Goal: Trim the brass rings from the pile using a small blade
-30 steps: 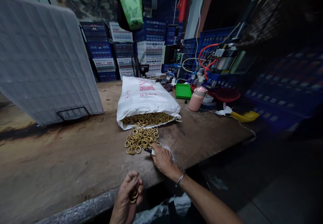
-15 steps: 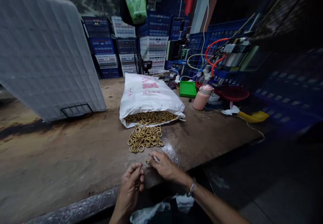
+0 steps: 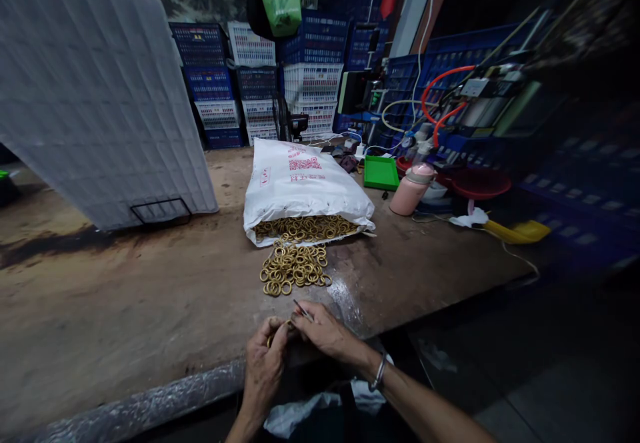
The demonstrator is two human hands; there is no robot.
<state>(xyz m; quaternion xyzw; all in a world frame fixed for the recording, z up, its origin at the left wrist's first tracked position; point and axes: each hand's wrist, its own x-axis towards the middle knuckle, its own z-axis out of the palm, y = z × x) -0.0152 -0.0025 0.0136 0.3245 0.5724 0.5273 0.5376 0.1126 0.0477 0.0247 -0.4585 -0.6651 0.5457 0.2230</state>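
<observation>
My left hand (image 3: 265,356) is closed around brass-coloured rings, one of which (image 3: 270,341) shows at its fingers. My right hand (image 3: 327,331) is closed on a thin metal tool (image 3: 301,308), whose tip points up and left. The fingertips of both hands meet at another ring (image 3: 289,323), mostly covered by them. Just beyond the hands, a heap of brass-coloured rings (image 3: 295,271) spills onto the worktable (image 3: 165,310). Behind it lies a white woven sack (image 3: 305,193) with its mouth facing me and many more rings inside.
A tall white padded panel (image 3: 110,110) stands on the left. To the right are a green tray (image 3: 381,174), a pink bottle (image 3: 411,191), a red dish (image 3: 481,184) and a yellow scoop (image 3: 520,231). Stacked crates (image 3: 315,80) line the back. The table's front edge (image 3: 200,386) is wrapped in plastic.
The two hands have come together, and the ring at my right fingertips now meets my left fingers. The view has shifted slightly, so the table things appear further right.
</observation>
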